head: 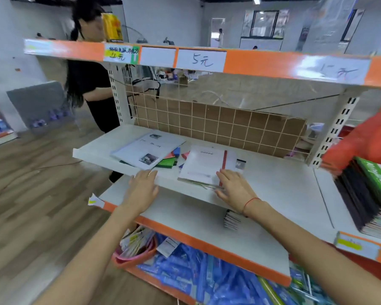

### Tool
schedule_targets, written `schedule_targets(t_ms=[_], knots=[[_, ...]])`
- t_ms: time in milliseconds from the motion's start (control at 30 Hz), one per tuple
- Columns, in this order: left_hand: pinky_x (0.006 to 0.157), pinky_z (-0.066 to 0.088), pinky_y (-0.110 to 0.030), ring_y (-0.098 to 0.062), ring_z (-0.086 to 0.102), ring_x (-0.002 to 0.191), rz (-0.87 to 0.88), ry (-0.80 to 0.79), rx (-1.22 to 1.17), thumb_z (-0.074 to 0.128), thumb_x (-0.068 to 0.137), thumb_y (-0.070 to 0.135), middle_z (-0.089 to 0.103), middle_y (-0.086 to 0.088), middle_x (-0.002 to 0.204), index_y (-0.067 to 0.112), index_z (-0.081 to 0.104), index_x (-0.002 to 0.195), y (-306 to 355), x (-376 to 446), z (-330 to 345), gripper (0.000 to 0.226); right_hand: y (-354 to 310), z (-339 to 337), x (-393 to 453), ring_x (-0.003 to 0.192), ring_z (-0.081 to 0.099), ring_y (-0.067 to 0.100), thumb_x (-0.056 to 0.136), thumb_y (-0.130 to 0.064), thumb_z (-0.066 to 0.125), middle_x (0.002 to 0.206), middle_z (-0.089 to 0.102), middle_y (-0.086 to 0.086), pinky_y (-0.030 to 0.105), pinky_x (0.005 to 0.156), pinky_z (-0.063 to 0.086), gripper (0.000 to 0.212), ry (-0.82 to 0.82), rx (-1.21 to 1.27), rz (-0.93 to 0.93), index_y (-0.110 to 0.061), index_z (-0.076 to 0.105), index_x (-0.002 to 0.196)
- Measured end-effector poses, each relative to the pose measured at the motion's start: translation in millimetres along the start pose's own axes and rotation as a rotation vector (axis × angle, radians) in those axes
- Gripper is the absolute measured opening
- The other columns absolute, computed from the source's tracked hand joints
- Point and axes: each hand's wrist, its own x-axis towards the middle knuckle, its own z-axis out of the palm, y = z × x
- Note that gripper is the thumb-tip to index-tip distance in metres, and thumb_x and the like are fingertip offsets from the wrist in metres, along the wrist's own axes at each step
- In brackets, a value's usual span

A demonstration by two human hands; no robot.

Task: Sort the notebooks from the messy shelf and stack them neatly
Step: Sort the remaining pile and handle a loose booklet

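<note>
A white shelf [273, 179] holds a loose heap of notebooks. A large white booklet with photos [145, 148] lies on green and red notebooks [169, 160] at the left. A white notebook with a red spine stripe [204, 164] lies on top at the middle. My right hand [234, 187] rests flat on that notebook's near right corner, fingers spread. My left hand [142, 187] lies flat on the shelf's front edge, just below the booklet, holding nothing.
A tall stack of dark and green notebooks [365, 194] stands on the lower shelf at right. A small bundle [231, 219] lies under the shelf. A pink basket [139, 249] and blue packs [196, 278] fill the bottom. A person in black [90, 80] stands behind left.
</note>
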Motion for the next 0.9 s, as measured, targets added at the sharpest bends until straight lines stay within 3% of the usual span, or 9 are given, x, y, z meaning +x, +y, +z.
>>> schedule_targets(t_ms=[300, 467, 667, 800, 867, 900], knots=[[0.105, 0.028, -0.039, -0.023, 0.033, 0.133, -0.108, -0.016, 0.097, 0.042, 0.096, 0.029, 0.039, -0.007, 0.143, 0.013, 0.029, 0.144, -18.1, 50.8, 13.6, 0.053, 6.6, 21.8, 60.3, 0.125, 0.038, 0.027, 0.091, -0.045, 0.048, 0.135, 0.043, 0.012, 0.033, 0.106, 0.027, 0.055, -0.118, -0.012, 0.014, -0.008, 0.040, 0.130], [0.098, 0.035, -0.040, -0.026, 0.040, 0.123, -0.141, -0.013, 0.114, 0.045, 0.093, 0.031, 0.046, -0.008, 0.131, 0.012, 0.039, 0.134, -24.9, 74.9, 23.0, 0.045, 10.5, 36.0, 71.9, 0.125, 0.037, 0.029, 0.087, -0.066, 0.039, 0.137, 0.039, 0.015, 0.038, 0.105, 0.029, 0.081, -0.252, -0.076, -0.006, -0.006, 0.027, 0.141], [0.099, 0.034, -0.039, -0.026, 0.039, 0.124, -0.152, -0.102, 0.149, 0.044, 0.094, 0.037, 0.043, -0.010, 0.132, 0.015, 0.036, 0.136, -24.5, 100.3, 30.3, 0.048, 2.0, 33.7, 73.5, 0.114, 0.045, 0.033, 0.097, -0.052, 0.033, 0.128, 0.045, 0.021, 0.040, 0.093, 0.040, 0.066, -0.282, -0.178, -0.034, -0.004, 0.025, 0.142], [0.094, 0.039, -0.039, -0.027, 0.044, 0.118, -0.159, -0.155, 0.141, 0.048, 0.092, 0.040, 0.047, -0.010, 0.127, 0.018, 0.040, 0.134, -31.1, 115.4, 33.8, 0.048, 2.5, 23.4, 71.0, 0.099, 0.055, 0.033, 0.101, -0.042, 0.027, 0.112, 0.056, 0.019, 0.037, 0.072, 0.041, 0.053, -0.190, -0.116, -0.050, -0.006, 0.028, 0.139], [0.092, 0.041, -0.039, -0.027, 0.045, 0.117, -0.156, -0.181, 0.153, 0.049, 0.092, 0.038, 0.047, -0.009, 0.127, 0.018, 0.041, 0.134, -34.5, 122.0, 33.9, 0.047, 1.0, 17.8, 68.6, 0.085, 0.056, 0.031, 0.101, -0.028, 0.036, 0.103, 0.059, 0.016, 0.034, 0.063, 0.035, 0.053, -0.123, -0.047, -0.044, -0.011, 0.017, 0.148], [0.091, 0.041, -0.038, -0.027, 0.046, 0.116, -0.147, -0.194, 0.157, 0.050, 0.092, 0.036, 0.047, -0.009, 0.127, 0.018, 0.040, 0.134, -35.8, 125.4, 33.4, 0.046, 0.6, 16.0, 67.4, 0.073, 0.053, 0.029, 0.096, -0.017, 0.046, 0.097, 0.059, 0.013, 0.031, 0.059, 0.033, 0.067, -0.028, -0.022, -0.040, -0.014, 0.007, 0.150]])
